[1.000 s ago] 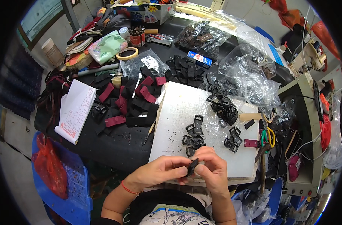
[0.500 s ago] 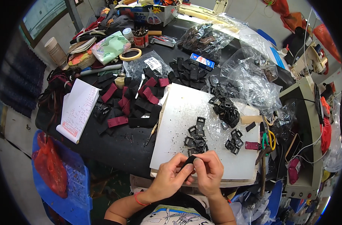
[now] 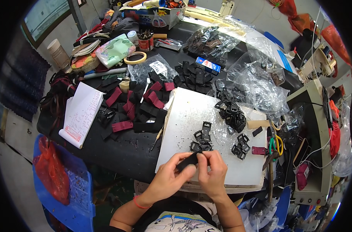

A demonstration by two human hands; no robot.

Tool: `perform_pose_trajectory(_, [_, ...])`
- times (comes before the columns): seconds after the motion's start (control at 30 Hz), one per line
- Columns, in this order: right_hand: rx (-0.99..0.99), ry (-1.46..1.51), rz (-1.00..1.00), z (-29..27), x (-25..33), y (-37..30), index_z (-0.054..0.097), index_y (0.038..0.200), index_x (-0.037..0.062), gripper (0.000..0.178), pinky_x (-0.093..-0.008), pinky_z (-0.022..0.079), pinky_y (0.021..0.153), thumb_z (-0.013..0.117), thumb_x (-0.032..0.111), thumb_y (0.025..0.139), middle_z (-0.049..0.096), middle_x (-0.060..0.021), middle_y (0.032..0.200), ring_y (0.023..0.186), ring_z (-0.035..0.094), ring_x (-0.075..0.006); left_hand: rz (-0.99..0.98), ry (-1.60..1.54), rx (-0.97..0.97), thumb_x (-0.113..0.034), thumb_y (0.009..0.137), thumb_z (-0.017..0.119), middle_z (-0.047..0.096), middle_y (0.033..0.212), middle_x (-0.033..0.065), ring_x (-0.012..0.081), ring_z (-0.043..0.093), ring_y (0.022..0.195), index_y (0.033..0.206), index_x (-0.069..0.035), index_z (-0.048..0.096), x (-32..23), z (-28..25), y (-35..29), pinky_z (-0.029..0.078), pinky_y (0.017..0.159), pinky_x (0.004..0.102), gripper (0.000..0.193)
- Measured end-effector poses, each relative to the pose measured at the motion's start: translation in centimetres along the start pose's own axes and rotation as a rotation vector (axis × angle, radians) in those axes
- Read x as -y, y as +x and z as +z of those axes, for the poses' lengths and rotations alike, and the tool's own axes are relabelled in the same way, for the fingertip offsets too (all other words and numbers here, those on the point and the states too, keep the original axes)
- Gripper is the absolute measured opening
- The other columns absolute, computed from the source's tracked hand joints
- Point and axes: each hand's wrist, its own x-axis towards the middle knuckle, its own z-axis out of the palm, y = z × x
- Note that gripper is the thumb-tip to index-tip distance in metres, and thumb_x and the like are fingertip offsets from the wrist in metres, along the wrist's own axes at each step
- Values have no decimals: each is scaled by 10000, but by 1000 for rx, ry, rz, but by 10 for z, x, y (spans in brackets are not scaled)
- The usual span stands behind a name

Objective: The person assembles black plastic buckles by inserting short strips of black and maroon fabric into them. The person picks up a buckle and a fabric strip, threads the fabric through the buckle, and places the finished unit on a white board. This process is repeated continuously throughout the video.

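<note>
Between my hands, over the near edge of a white board (image 3: 180, 116), I hold a short black fabric strap (image 3: 188, 161). My left hand (image 3: 169, 177) grips its left part between thumb and fingers. The thumb and fingertips of my right hand (image 3: 212, 170) pinch its right end. Just beyond my fingers lie several black plastic buckles (image 3: 203, 135) in a loose stack. A second small group of black buckles (image 3: 241, 147) sits to their right. Farther back is a larger heap of black buckles (image 3: 234, 118).
Left of the board lie piled black and maroon straps (image 3: 124, 126) and an open notepad (image 3: 81, 112). Clear plastic bags (image 3: 261, 85) cover the back right. Green and yellow scissors (image 3: 277, 145) and a maroon strap (image 3: 259, 150) are at the board's right edge. A blue chair (image 3: 81, 181) stands lower left.
The strap has turned so that more of its length shows between my hands. My left thumb has lifted away from the right one, and both hands have shifted slightly.
</note>
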Motion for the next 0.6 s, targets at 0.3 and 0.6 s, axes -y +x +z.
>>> perform_pose_trajectory(0.3, [83,78,65,-8,4,8,615,746,-15,138,-275,367,479,678,83,821,549,-70,633,525,504,-147,29,-166,224,-61,956,489,607,1104,156,151,598,1022,1374,36,343,4,-12,-11,485,875,262,453])
perform_pose_trajectory(0.6, [11,-65,-93,-7,12,-8,643,792,31,85,-300,398,463,719,65,772,551,-81,659,524,509,-205,99,-98,80,-44,966,436,602,1143,122,158,617,1011,1339,46,389,18,-5,-11,488,884,260,387])
